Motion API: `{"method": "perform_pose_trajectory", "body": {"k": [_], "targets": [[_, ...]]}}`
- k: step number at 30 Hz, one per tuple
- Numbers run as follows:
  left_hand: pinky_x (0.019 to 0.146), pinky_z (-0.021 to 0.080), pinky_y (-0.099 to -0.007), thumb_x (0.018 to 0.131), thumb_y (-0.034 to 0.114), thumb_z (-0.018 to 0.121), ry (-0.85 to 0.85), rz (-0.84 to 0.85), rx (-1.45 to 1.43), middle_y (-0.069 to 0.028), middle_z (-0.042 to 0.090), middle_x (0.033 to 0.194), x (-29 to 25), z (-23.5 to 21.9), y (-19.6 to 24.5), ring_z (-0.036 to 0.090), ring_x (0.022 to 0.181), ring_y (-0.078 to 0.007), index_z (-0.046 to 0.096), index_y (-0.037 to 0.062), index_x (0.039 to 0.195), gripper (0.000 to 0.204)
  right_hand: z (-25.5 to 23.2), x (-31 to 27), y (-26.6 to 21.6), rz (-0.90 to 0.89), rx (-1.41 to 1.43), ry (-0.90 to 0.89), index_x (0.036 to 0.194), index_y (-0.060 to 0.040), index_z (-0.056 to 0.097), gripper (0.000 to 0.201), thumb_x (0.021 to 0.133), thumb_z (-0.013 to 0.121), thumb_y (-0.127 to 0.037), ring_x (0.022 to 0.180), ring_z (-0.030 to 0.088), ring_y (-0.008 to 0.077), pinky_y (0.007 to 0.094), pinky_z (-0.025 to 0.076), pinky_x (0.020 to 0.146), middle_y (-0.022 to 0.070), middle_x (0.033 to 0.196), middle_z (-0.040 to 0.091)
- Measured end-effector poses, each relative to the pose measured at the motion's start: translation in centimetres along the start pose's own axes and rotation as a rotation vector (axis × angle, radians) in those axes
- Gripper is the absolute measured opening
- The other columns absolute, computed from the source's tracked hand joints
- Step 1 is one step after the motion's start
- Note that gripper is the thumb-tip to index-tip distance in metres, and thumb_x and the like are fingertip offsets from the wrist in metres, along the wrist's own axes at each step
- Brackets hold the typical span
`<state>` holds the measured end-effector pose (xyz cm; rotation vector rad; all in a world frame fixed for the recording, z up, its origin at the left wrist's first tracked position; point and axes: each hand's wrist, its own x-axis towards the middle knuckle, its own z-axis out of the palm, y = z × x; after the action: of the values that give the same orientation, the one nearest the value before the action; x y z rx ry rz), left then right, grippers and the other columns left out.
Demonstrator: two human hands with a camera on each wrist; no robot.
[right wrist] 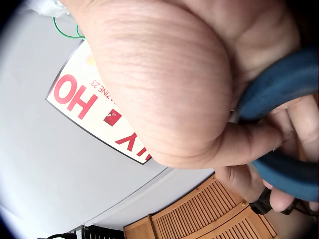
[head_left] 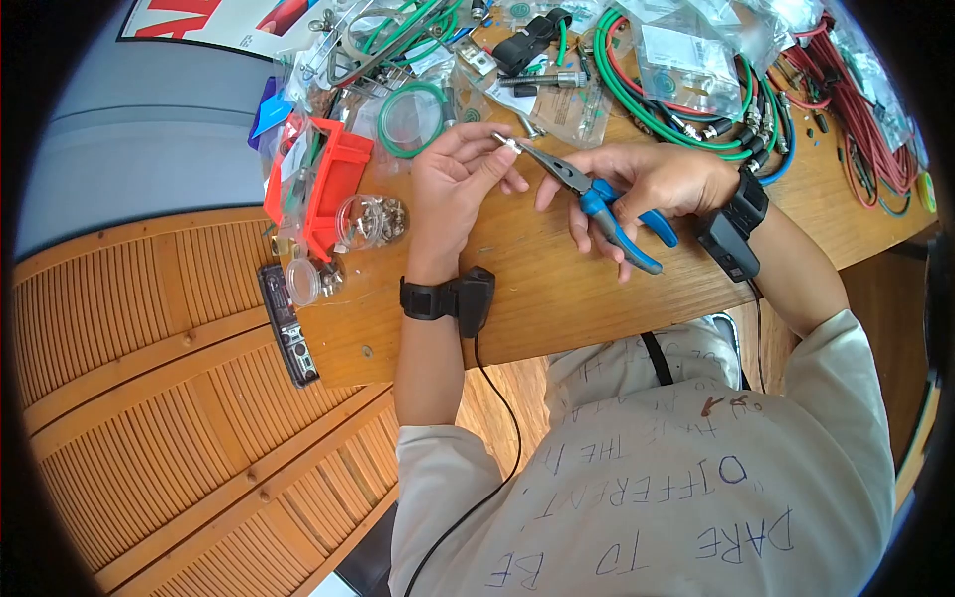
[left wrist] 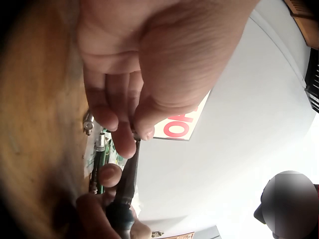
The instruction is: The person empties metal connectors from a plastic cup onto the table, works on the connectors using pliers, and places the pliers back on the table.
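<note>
Between thumb and fingertips, my left hand (head_left: 448,189) pinches a small silver metal connector (head_left: 508,143) above the wooden table. My right hand (head_left: 676,181) grips needle-nose pliers (head_left: 598,203) by their blue handles, with the long jaws pointing toward my left fingertips. The plier tips meet the connector there. Seen from the left wrist, the dark nose of the pliers (left wrist: 128,177) reaches up to the thumb and index finger, which mostly hide the connector. The right wrist view has the blue handles (right wrist: 279,82) lying across the palm and fingers; the plier tips are out of that view.
Left of my left hand stand a clear jar (head_left: 370,221) of small metal parts, a smaller jar (head_left: 302,282) and a red plastic bin (head_left: 340,179). Green cables (head_left: 612,85), red cables (head_left: 875,119) and plastic bags (head_left: 686,70) crowd the table's far side.
</note>
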<state>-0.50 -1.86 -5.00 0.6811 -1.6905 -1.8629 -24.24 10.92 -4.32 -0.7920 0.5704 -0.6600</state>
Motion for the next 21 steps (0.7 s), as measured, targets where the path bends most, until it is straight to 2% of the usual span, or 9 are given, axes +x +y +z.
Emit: {"method": "perform_pose_trajectory", "body": {"k": [3,7,9,17,21], "targets": [[0.065,0.054,-0.0264,0.099,0.006,0.074,0.017,0.020,-0.038,-0.0126,0.076,0.100,0.08,-0.02,-0.17,0.074,0.076,-0.0176,0.068,-0.0048,0.119,0.024,-0.04,0.01,0.05,0.000,0.015,0.003,0.147,-0.0023,0.049,0.077,0.075,0.070,0.015,0.086,0.075,0.0248,0.0467,0.069,0.078,0.0181,0.108,0.068],[0.065,0.054,-0.0264,0.099,0.007,0.075,0.029,0.013,-0.049,-0.0133,0.076,0.100,0.15,-0.27,-0.29,0.075,0.076,-0.0182,0.067,-0.0046,0.118,0.024,-0.06,0.03,0.07,0.000,0.043,0.000,0.147,-0.0023,0.049,0.076,0.076,0.070,0.014,0.086,0.075,0.0252,0.0466,0.069,0.079,0.0185,0.109,0.068],[0.067,0.053,-0.0257,0.102,0.010,0.072,0.035,0.010,-0.004,-0.0189,0.077,0.115,0.12,-0.42,-0.31,0.072,0.075,-0.0163,0.065,-0.0026,0.123,0.026,-0.12,0.07,0.09,0.008,0.055,0.002,0.147,-0.0023,0.049,0.076,0.076,0.070,0.014,0.086,0.075,0.0254,0.0466,0.069,0.079,0.0186,0.109,0.068],[0.066,0.054,-0.0264,0.101,0.013,0.074,0.020,0.019,0.031,-0.0180,0.078,0.113,0.12,-0.09,-0.16,0.073,0.075,-0.0172,0.064,-0.0018,0.120,0.026,-0.12,0.07,0.07,-0.011,-0.012,-0.019,0.147,-0.0020,0.048,0.071,0.080,0.068,0.010,0.088,0.075,0.0258,0.0467,0.069,0.080,0.0189,0.109,0.067],[0.066,0.054,-0.0266,0.101,0.011,0.073,0.014,0.016,0.035,-0.0175,0.078,0.112,0.09,-0.05,-0.11,0.074,0.076,-0.0171,0.064,-0.0017,0.120,0.024,0.04,0.07,-0.11,0.010,0.011,0.000,0.148,-0.0018,0.047,0.074,0.079,0.068,0.011,0.088,0.075,0.0259,0.0470,0.069,0.080,0.0190,0.109,0.067]]}}
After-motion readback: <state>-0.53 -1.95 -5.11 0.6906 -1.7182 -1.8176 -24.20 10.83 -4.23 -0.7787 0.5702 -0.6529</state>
